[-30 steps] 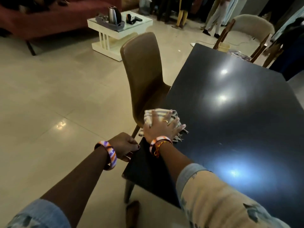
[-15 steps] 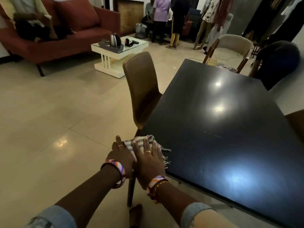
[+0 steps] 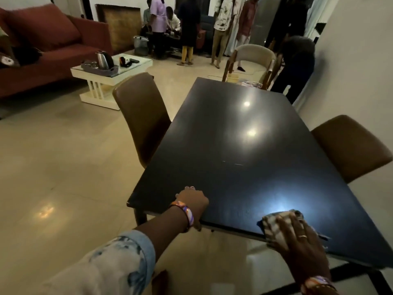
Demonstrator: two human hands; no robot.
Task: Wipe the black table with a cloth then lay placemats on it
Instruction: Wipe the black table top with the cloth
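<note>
The black table (image 3: 244, 150) stretches away from me, glossy, with light spots on its top. My right hand (image 3: 297, 237) lies flat on a striped cloth (image 3: 274, 224) and presses it to the table's near edge on the right. My left hand (image 3: 193, 201) rests on the near edge close to the left corner, fingers curled on the top and thumb under the rim. Some patterned items (image 3: 251, 83) lie at the far end of the table; I cannot tell what they are.
A brown chair (image 3: 142, 116) stands at the table's left side and another brown chair (image 3: 350, 145) at its right. A beige chair (image 3: 253, 56) is at the far end, with a person bent over beside it. A white side table (image 3: 110, 75) with a kettle, a red sofa and several standing people lie beyond.
My right hand has slid the cloth from the near left corner along the near edge to the right. My left hand has moved from beside the cloth onto the table's edge.
</note>
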